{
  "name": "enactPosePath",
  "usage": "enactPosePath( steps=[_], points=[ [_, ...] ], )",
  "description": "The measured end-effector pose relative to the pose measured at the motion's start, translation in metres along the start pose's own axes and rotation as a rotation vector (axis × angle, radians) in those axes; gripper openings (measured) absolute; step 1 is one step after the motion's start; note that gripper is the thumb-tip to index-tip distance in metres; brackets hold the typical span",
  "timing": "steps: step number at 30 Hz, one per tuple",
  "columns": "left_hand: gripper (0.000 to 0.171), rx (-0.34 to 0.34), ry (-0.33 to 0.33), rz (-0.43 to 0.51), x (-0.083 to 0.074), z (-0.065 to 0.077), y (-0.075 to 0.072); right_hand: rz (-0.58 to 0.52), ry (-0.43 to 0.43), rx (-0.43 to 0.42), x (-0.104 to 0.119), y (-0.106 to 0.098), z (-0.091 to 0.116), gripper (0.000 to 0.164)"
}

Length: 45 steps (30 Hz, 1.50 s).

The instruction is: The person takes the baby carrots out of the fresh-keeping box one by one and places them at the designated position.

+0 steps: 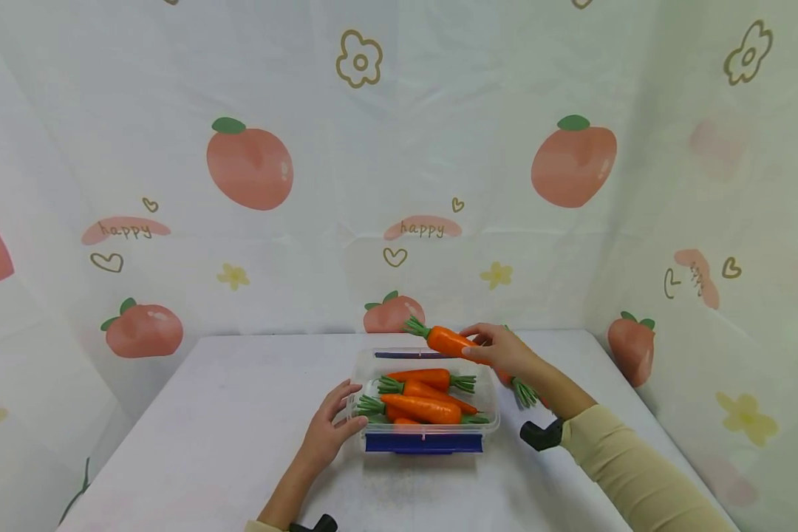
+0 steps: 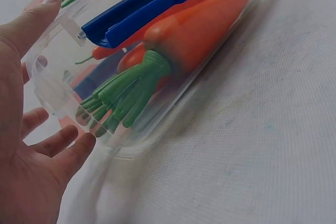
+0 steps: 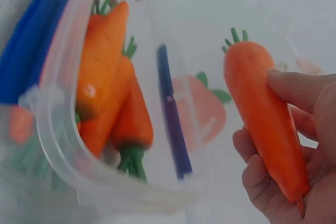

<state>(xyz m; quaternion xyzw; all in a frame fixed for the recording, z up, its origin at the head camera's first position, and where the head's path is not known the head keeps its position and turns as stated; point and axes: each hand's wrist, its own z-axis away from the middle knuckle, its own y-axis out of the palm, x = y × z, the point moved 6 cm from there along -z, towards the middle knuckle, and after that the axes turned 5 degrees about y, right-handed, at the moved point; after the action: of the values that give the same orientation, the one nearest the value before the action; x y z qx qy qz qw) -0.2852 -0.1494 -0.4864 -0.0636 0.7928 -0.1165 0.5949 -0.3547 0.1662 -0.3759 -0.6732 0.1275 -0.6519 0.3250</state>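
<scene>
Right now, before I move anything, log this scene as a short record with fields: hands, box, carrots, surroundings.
Left hand: touching the left side of the clear box
Right hand: gripping a carrot, held apart from the box
Held carrot: green top pointing left in the head view
Clear box: lidless, with blue clips
Box contents: several carrots
Outside box: at least one more carrot on the right, partly hidden by the arm
Surface: white table
Backdrop: peach-printed sheet

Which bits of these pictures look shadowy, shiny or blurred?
Head view: faint shadow on the table before the container; left wrist view: dimmer overall, shadow along the container; right wrist view: container and carrots inside look soft, one with a bright highlight, while the held carrot is sharper.
</scene>
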Motion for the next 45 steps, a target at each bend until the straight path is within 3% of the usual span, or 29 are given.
enactPosePath(
  steps=[18,25,37,45],
  points=[
    [0.055,0.013,0.02,-0.021,0.001,0.001,0.0,-0.042,0.143,-0.252,-0.07,-0.045,0.002,0.049],
    [0.057,0.006,-0.005,-0.044,0.002,0.001,0.0,-0.057,0.176,-0.33,-0.091,-0.052,0.005,0.049],
    [0.058,0.009,-0.014,-0.042,0.003,0.001,0.0,-0.129,0.326,-0.457,-0.134,-0.056,0.012,0.052],
    [0.058,0.012,-0.012,-0.038,0.003,0.001,0.001,-0.121,0.383,-0.542,-0.156,-0.058,0.02,0.05]
  ],
)
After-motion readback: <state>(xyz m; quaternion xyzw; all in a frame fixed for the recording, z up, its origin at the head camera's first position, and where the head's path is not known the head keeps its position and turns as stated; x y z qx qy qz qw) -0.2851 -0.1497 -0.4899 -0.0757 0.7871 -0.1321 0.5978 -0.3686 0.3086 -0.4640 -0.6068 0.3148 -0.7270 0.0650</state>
